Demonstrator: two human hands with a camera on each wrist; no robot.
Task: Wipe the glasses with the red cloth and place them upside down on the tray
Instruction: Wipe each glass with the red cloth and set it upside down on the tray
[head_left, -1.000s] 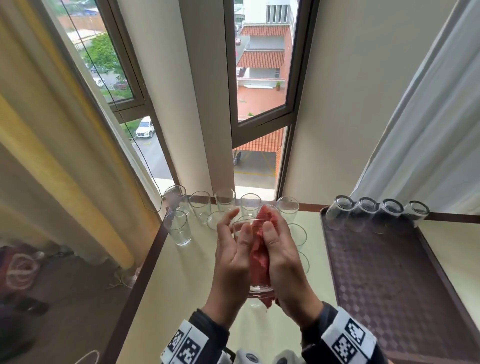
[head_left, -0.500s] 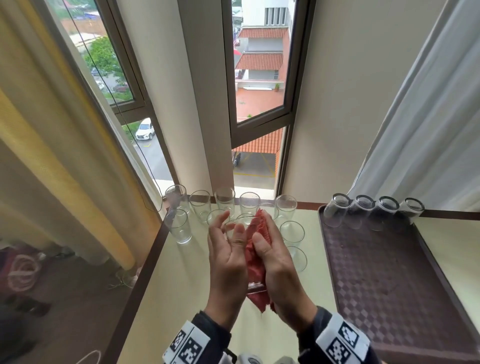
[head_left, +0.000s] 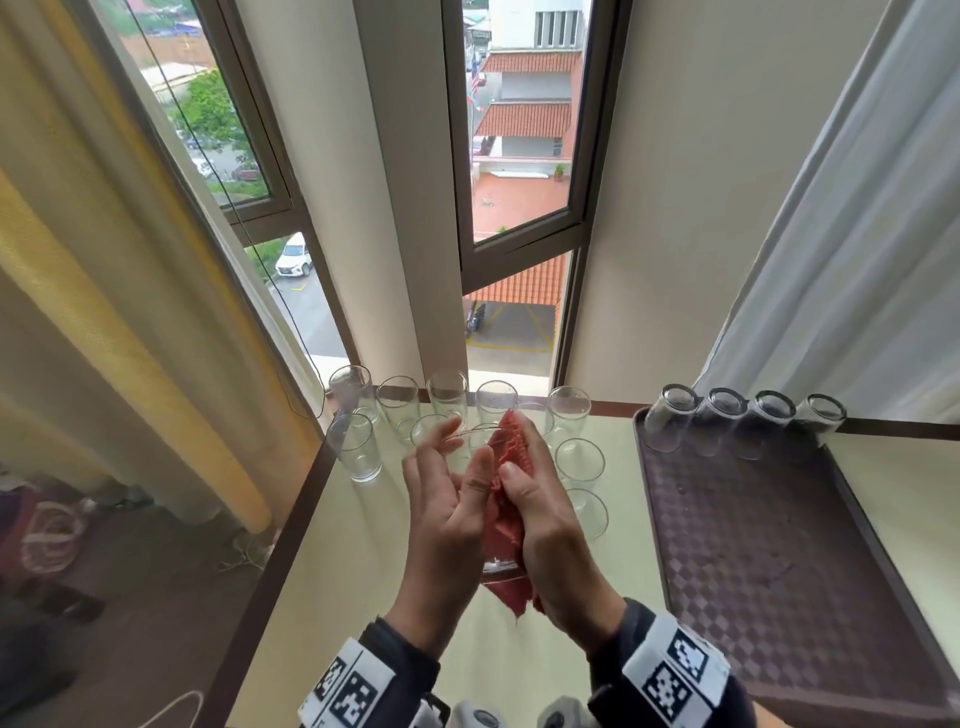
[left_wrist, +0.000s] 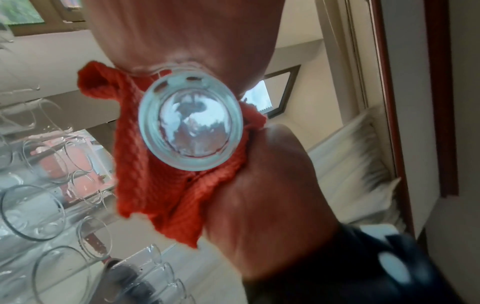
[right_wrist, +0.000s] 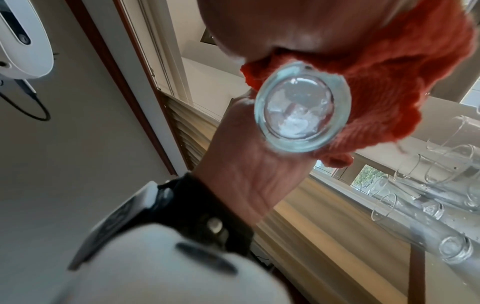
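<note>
Table (head_left: 363, 545): upright glasses (head_left: 358, 452) crowd behind hands; tray (head_left: 779, 561) right.

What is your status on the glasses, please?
Left hand holds glass; right hand presses red cloth against it. Four glasses inverted on tray. Nothing in the way.

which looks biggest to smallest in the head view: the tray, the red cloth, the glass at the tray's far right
1. tray, by far the largest.
2. red cloth, partly hidden between the hands.
3. upside-down glass at the tray's far right, smallest, though it stands farther from the camera, so this is apparent size only.
</note>
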